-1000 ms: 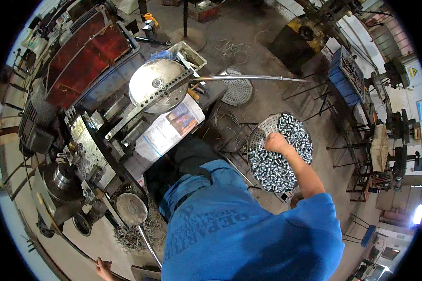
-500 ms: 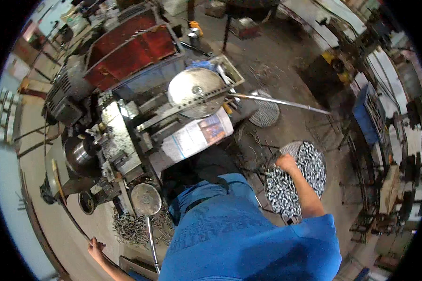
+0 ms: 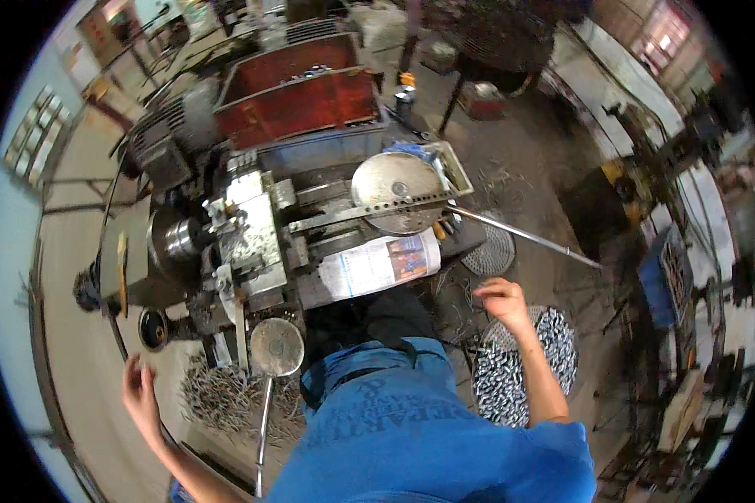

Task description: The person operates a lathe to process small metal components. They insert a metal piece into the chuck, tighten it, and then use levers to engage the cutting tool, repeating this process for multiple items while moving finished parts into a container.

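My left hand [image 3: 141, 396] is at the lower left, its fingers apart and nothing visible in it. A long dark rod [image 3: 119, 337] passes close to it, in front of the lathe. Over the inner edge of a round basket filled with short shiny metal pieces [image 3: 512, 379], my right hand [image 3: 503, 303] is raised with its fingers curled together. Whatever it may hold is too small to make out. The lathe [image 3: 256, 230] stands ahead on the left, with a round metal chuck [image 3: 179, 237] on its spindle.
A round metal plate on a rod [image 3: 277, 346] stands by my left side, above a heap of metal shavings [image 3: 226, 398]. Another round plate [image 3: 394, 180] and a printed paper sheet [image 3: 377, 268] lie on the lathe bed. Behind is a red bin [image 3: 302, 105].
My left hand has let go of the dark rod and moved up and left. My right hand has lifted from the metal pieces toward the lathe. The whole view has shifted.
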A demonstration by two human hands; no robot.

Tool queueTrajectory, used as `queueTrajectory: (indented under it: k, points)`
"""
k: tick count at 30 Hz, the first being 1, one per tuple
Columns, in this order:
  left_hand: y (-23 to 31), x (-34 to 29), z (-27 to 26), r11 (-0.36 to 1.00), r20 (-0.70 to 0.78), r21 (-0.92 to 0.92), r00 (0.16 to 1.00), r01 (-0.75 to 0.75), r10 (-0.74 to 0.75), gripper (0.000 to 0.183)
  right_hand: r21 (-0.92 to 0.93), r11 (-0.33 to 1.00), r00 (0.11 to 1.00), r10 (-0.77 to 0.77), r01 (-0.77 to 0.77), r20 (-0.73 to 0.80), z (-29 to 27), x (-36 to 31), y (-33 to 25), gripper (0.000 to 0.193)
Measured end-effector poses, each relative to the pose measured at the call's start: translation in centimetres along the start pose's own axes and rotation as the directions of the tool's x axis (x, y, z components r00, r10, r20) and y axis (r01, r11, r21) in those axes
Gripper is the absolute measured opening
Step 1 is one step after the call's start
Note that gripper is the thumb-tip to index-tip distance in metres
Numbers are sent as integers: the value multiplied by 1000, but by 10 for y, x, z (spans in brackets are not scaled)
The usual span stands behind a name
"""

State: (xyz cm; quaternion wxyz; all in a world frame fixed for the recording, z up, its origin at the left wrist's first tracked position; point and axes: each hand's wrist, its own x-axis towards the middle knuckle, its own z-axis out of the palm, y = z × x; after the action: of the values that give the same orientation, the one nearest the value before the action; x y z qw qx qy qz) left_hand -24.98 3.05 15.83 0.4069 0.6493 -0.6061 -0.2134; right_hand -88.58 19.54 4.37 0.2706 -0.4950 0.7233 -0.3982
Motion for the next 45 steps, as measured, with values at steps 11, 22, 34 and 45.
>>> queueTrajectory:
  k: [11, 22, 34, 45]
  points:
    - [141, -12, 185, 545, 702, -698, 591, 464, 397, 38, 335, 530, 512, -846, 779, 147, 152, 82, -243, 41]
    - [104, -7, 179, 549, 555, -764, 780, 339, 291, 31, 216, 471, 442, -881, 855, 169, 191, 74, -263, 39]
    - [110, 23, 126, 900, 456, -422, 833, -108, 313, 32, 153, 285, 191, -874, 946, 447, 204, 95, -308, 31]
    - [52, 51, 32, 967, 261, -255, 960, -31, 100, 32, -206, 96, 208, -740, 974, 639, 269, 176, -342, 27]
